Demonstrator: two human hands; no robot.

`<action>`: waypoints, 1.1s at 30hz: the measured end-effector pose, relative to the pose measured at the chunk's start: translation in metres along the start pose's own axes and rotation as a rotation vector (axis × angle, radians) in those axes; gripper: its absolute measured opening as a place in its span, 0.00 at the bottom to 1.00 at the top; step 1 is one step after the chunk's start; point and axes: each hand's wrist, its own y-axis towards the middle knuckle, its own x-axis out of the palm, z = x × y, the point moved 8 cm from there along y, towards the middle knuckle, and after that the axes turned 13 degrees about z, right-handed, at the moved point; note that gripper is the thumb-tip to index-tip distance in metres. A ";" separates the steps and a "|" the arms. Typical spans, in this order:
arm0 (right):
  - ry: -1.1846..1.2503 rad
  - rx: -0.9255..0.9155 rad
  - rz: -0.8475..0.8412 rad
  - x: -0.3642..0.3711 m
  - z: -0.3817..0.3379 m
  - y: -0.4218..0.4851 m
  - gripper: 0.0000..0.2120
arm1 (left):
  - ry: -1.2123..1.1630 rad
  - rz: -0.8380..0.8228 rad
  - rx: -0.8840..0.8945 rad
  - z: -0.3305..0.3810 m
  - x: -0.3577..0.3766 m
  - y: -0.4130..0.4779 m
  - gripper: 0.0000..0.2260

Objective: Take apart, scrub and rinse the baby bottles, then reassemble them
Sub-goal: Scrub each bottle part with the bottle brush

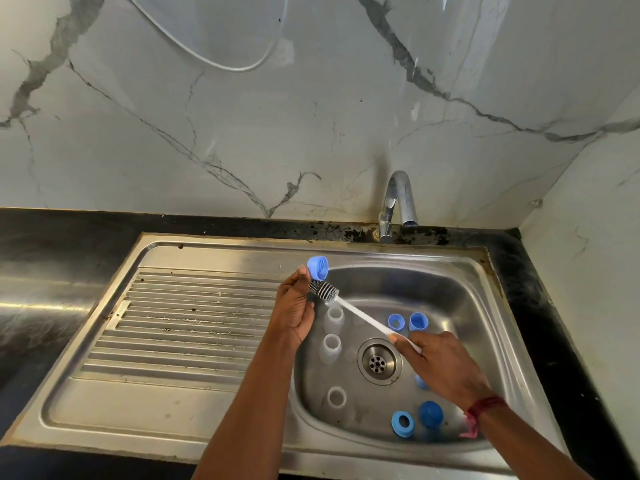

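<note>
The left hand is raised over the sink's left edge, with fingertips and thumb pinching a blue screw cap whose open side tilts down toward the brush. The right hand, a red thread round its wrist, has its fingers closed on the end of the white handle of a bottle brush. The brush's grey bristle head touches the cap's lower rim, just beside the left fingers. Below the hands, in the steel sink, three clear bottle bodies stand upright in a row along the left side. Two blue rings sit side by side behind the drain. A domed blue cap and another blue ring lie near the front wall, and one more blue piece is half hidden by the right hand. The ribbed drainboard lies to the left, the tap stands behind the basin, and a black surface surrounds it all.
</note>
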 end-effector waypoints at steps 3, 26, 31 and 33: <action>0.014 -0.018 0.024 -0.001 0.000 -0.002 0.28 | 0.068 0.040 0.013 0.001 -0.005 0.004 0.09; -0.130 -0.106 0.159 -0.013 0.002 -0.007 0.24 | -0.152 0.208 -0.200 -0.020 -0.005 -0.012 0.05; -0.078 -0.036 0.103 -0.012 -0.012 0.001 0.23 | -0.039 0.257 -0.132 -0.024 -0.008 -0.011 0.03; -0.082 0.029 0.104 -0.010 -0.013 0.009 0.26 | -0.002 0.278 -0.087 -0.027 -0.009 -0.011 0.08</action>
